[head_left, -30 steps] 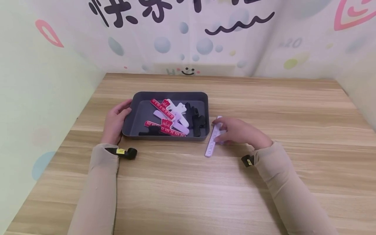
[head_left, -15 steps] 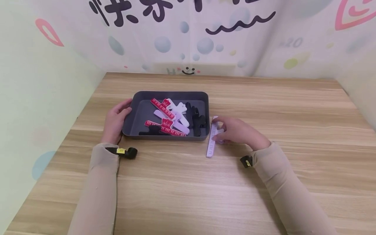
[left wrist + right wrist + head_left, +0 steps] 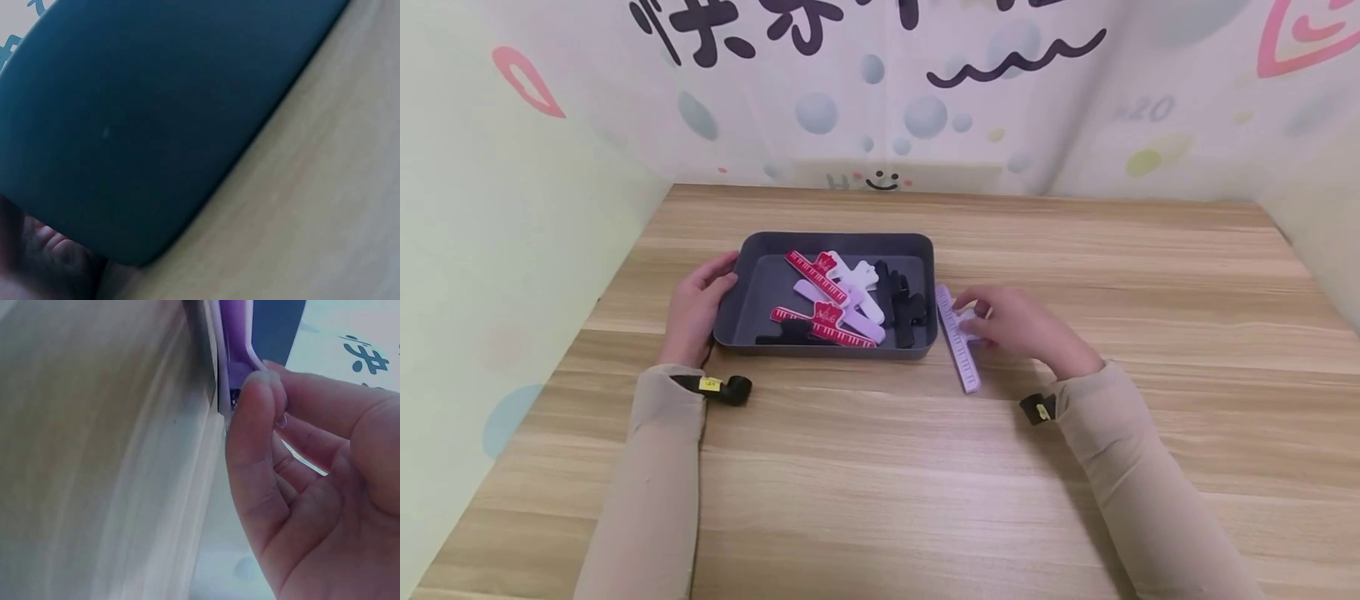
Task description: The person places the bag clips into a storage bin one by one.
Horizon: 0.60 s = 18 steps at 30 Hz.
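My left hand [image 3: 691,312] holds the left side of a dark grey tray [image 3: 826,352], with the thumb by its rim. In the left wrist view the tray's outer wall [image 3: 156,112] hides most of that hand. Beside the tray's right wall, my right hand [image 3: 1018,329] pinches the grip of a lilac music clip [image 3: 958,342] between thumb and fingertips. Piano keys are printed along its long bar, which slants with the near end to the right. In the right wrist view the clip [image 3: 236,337] stands close to the tabletop.
Inside the tray lie red clips [image 3: 816,277] with piano prints, another lilac clip [image 3: 867,327], white clips [image 3: 867,302] and black clips [image 3: 910,312], partly overlapping. The wooden table [image 3: 880,467] meets a printed wall [image 3: 880,125] at the back.
The lilac clip in my right hand has turned, its near end swinging right and its far end left toward the tray. My left hand and the tray stay in place.
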Motion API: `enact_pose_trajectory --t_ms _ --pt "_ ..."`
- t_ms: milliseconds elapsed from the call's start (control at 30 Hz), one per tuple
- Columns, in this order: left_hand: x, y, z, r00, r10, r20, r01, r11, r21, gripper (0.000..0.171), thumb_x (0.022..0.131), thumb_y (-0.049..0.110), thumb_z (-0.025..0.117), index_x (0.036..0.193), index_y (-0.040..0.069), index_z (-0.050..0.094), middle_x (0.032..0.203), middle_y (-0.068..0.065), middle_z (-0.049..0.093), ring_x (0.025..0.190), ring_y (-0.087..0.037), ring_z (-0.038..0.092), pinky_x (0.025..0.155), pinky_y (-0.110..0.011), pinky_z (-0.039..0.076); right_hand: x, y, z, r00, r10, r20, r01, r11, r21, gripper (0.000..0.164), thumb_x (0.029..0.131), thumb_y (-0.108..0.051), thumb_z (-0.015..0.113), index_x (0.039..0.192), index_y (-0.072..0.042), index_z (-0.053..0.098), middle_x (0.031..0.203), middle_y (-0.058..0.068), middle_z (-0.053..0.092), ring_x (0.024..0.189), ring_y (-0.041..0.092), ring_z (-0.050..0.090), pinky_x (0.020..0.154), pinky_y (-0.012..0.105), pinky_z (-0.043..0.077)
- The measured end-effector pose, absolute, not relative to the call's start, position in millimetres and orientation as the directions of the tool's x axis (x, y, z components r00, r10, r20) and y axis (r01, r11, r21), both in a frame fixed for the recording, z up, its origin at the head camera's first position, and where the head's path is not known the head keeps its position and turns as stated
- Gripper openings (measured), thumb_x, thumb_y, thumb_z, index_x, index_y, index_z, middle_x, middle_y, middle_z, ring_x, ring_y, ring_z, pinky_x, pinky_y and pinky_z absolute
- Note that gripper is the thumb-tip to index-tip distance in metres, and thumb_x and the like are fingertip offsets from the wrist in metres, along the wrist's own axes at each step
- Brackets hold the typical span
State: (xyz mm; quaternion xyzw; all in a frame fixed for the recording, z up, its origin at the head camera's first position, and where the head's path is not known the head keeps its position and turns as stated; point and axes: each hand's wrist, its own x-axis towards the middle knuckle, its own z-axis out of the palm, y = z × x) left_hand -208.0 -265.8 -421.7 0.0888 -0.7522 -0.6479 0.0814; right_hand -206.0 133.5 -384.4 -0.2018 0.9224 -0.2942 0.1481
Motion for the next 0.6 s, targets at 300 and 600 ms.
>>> enact_pose_trajectory --t_ms 300,600 --pt "-209.0 -266.0 -421.3 -0.971 -0.24 -0.012 -0.042 0.119 0.992 0.036 0.09 0.017 0.053 0.125 0.017 0.054 0.128 -0.005 0.049 0.115 -0.016 0.043 0.094 -0.03 0.033 -210.2 141.1 -379.6 -0.897 -0.417 -0.148 -0.218 0.708 -0.672 0.022 0.088 -0.01 0.054 0.109 -0.007 0.057 0.091 0.012 0.055 0.065 0.017 0.059 0.057 0.031 0.051" --pt "-209.0 -266.1 -422.2 -0.972 -0.233 -0.006 -0.036 0.122 0.992 0.037 0.09 0.016 0.053 0.127 0.015 0.052 0.129 -0.006 0.048 0.116 -0.016 0.042 0.095 -0.031 0.033 -212.6 142.0 -377.7 -0.926 -0.365 -0.099 -0.194 0.682 -0.705 0.024 0.089 -0.014 0.055 0.112 -0.009 0.057 0.095 0.012 0.055 0.066 0.018 0.06 0.058 0.03 0.051"
